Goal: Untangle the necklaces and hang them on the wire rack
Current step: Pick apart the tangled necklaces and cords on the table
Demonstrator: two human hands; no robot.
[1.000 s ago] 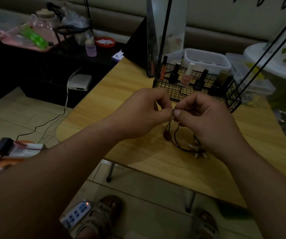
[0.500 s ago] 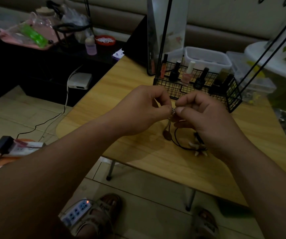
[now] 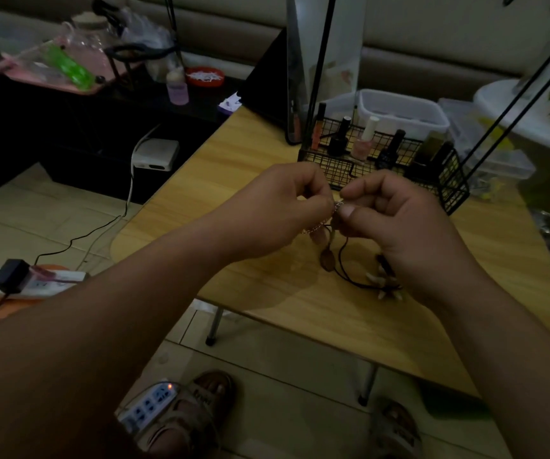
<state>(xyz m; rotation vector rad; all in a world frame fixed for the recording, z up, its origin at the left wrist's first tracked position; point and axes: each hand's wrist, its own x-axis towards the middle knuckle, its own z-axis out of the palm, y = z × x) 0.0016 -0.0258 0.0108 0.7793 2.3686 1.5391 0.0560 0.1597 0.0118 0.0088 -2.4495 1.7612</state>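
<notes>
Over the wooden table [image 3: 233,180], my left hand [image 3: 280,210] and my right hand [image 3: 396,220] meet fingertip to fingertip, both pinching a thin silver chain necklace [image 3: 316,228] at its knot. Below them hangs a black cord necklace [image 3: 343,260] with a brown leaf-shaped pendant [image 3: 327,260]. Its pale shell-like pendant [image 3: 382,286] lies on the table under my right wrist. The black wire rack [image 3: 452,180] stands just behind my hands, its upright rods rising out of view.
The rack's basket holds several nail polish bottles [image 3: 364,140]. Clear plastic boxes [image 3: 402,111] sit behind it, and a mirror [image 3: 295,77] leans at its left. Power strips [image 3: 25,283] and cables lie on the tiled floor to the left. My sandalled feet [image 3: 194,412] are below the table edge.
Both hands stay pinched together at the knot. A short length of the silver chain now shows below my left thumb.
</notes>
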